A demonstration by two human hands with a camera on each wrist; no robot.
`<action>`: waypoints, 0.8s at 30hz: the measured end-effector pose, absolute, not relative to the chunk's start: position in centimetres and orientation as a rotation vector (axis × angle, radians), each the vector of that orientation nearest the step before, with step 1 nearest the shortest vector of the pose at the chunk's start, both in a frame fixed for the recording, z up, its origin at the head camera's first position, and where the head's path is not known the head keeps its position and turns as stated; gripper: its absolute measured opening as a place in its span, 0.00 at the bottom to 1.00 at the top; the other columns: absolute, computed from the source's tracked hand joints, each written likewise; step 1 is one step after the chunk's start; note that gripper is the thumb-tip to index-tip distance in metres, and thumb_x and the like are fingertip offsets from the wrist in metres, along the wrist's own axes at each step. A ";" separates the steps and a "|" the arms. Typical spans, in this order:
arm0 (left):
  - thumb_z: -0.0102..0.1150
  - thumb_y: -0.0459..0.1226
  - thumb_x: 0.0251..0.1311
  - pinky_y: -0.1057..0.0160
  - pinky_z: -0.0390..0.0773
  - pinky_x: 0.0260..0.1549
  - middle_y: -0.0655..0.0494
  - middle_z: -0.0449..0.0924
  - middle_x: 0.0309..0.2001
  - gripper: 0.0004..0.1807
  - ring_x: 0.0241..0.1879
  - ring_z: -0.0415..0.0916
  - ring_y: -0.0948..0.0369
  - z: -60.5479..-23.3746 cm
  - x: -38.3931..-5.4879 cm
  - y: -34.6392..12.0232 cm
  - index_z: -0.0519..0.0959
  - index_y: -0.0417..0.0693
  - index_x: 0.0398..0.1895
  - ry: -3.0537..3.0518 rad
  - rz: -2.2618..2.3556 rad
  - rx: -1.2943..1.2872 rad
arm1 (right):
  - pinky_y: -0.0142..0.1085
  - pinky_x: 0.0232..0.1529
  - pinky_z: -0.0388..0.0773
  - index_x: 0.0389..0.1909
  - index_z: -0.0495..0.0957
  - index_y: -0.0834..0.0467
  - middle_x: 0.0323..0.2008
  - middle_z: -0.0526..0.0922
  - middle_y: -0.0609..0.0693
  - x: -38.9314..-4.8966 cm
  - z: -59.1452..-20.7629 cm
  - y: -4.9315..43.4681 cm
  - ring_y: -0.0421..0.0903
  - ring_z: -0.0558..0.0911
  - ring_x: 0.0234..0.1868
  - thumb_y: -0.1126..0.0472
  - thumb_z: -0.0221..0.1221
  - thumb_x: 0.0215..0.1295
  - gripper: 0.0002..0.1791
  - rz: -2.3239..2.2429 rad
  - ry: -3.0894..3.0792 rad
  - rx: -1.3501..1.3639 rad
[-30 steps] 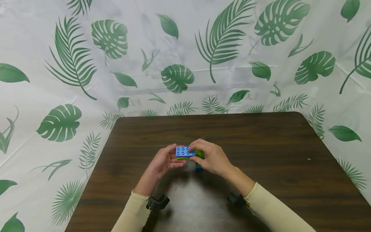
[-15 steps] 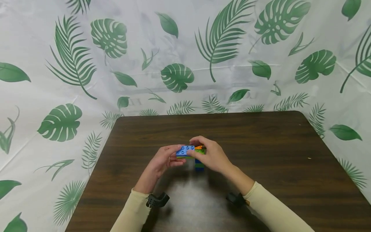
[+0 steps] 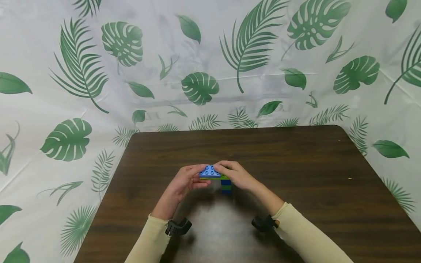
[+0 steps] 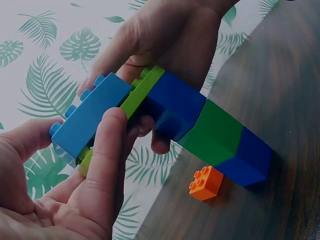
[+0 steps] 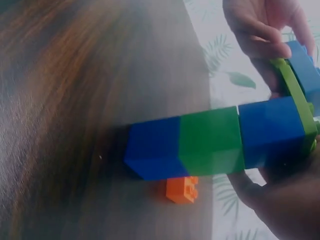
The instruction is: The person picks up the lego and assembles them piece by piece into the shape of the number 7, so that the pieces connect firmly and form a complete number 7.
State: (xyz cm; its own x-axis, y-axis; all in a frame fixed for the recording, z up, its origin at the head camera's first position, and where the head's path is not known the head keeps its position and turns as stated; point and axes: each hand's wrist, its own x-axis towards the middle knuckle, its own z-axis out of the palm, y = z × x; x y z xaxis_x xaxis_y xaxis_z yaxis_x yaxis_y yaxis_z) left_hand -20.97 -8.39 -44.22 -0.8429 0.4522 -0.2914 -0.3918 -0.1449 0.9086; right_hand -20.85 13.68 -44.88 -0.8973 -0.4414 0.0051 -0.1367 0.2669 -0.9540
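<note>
A light-blue toy building brick [image 3: 209,171] with studs lies on the left part of a flat lime-green plate [image 4: 143,94]. Beneath the plate's right end stands a tower: a dark-blue brick [image 4: 176,106], a green brick [image 4: 215,131] and another dark-blue brick [image 4: 248,159] on the table. My left hand [image 3: 182,182] pinches the light-blue brick and plate, thumb above, fingers below. With my right hand [image 3: 241,177] I grip the tower's top, thumb by the light-blue brick's right end, fingers behind the upper dark-blue brick. The plate's right end is partly hidden by that hand.
An orange brick [image 4: 206,183] with studs rests on the table beyond the tower; the head view does not show it now. The dark wooden table [image 3: 296,164] reaches back to a white leaf-patterned sheet [image 3: 210,54].
My left thumb has come onto the light-blue brick. My right hand has shifted from the brick's top to around the tower's top, covering the orange brick that showed half a second ago.
</note>
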 end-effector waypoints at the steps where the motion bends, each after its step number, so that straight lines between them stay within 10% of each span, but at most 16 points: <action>1: 0.59 0.48 0.63 0.60 0.82 0.35 0.46 0.84 0.38 0.28 0.32 0.85 0.55 -44.2 -21.0 -8.4 0.74 0.32 0.55 1.586 2.031 0.074 | 0.38 0.43 0.72 0.52 0.78 0.60 0.38 0.80 0.52 -20.9 -44.9 13.6 0.48 0.75 0.40 0.51 0.48 0.74 0.19 -1.681 2.271 -0.528; 24: 0.60 0.46 0.63 0.61 0.82 0.33 0.46 0.84 0.36 0.27 0.30 0.85 0.54 -44.7 -20.5 -8.1 0.74 0.32 0.55 1.614 2.098 0.049 | 0.39 0.44 0.72 0.50 0.78 0.56 0.42 0.80 0.52 -21.0 -45.0 13.2 0.50 0.75 0.42 0.49 0.51 0.72 0.17 -1.747 2.230 -0.462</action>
